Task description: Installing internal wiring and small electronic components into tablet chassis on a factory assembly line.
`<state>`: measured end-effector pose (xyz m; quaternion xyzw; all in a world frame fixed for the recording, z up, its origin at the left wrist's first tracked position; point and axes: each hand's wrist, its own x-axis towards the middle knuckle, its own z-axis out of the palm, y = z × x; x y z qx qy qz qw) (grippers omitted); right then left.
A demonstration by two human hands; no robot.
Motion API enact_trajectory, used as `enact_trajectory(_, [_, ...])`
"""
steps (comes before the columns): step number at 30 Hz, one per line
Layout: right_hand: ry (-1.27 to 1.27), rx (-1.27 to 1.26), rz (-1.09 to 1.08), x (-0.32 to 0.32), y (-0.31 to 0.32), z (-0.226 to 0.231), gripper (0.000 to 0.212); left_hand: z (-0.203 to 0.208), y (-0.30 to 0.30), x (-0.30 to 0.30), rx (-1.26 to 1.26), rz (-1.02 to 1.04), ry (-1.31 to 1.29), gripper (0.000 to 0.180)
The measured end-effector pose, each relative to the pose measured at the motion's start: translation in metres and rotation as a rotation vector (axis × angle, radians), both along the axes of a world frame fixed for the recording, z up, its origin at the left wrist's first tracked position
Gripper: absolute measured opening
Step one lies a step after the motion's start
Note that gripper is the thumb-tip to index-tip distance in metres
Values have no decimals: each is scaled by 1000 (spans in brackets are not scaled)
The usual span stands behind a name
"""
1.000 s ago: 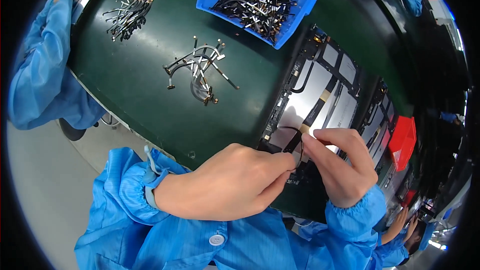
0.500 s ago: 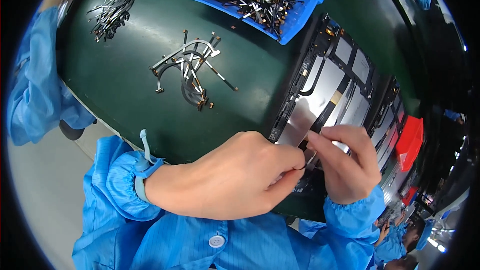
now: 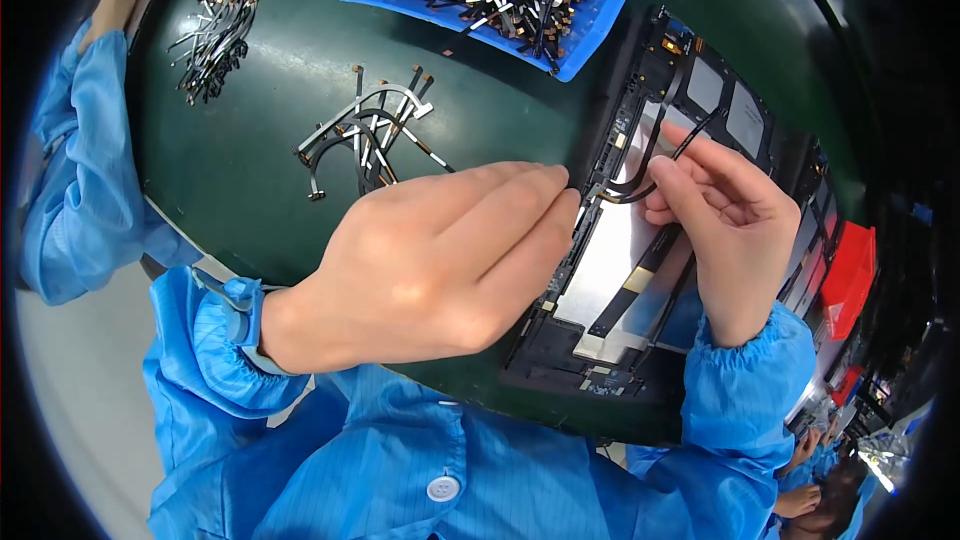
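Observation:
My right hand (image 3: 735, 225) pinches a thin black flex cable (image 3: 632, 192) between thumb and fingers. The cable curves in a loop above an opened flat electronic device (image 3: 605, 285), which has silver panels and a black frame. One length of it sticks up past my fingertips. My left hand (image 3: 440, 265) reaches across to the device's left edge, its fingers pressed together close to the cable's left end. Whatever lies between those fingertips is hidden. A black strip with a pale yellow patch (image 3: 637, 280) lies over the silver panel.
A blue bin (image 3: 600, 40) full of flex cables stands at the back. Loose cables (image 3: 370, 130) lie left of the device, with another bundle (image 3: 220, 35) at far left. Beyond the device are more devices and a red bin (image 3: 850, 280). Another person's sleeve (image 3: 85, 160) is at left.
Both hands have moved away from me along the device, from its near end to its left edge and middle. The black cable now shows looped at my right hand.

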<state>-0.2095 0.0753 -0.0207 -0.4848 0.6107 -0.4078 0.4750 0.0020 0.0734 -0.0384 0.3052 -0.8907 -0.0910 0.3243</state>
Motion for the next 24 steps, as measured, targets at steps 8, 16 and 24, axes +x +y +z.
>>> enact_trajectory(8, [91,6,46,5,-1,5,33,-9,-5,-6,-147,-34,-84,25])
enact_trajectory(16, [126,-96,127,2,-3,6,22,-2,-8,-8,-218,-71,-216,28])
enact_trajectory(24, [184,-93,86,-6,-8,2,12,13,2,-11,-99,-58,-347,32])
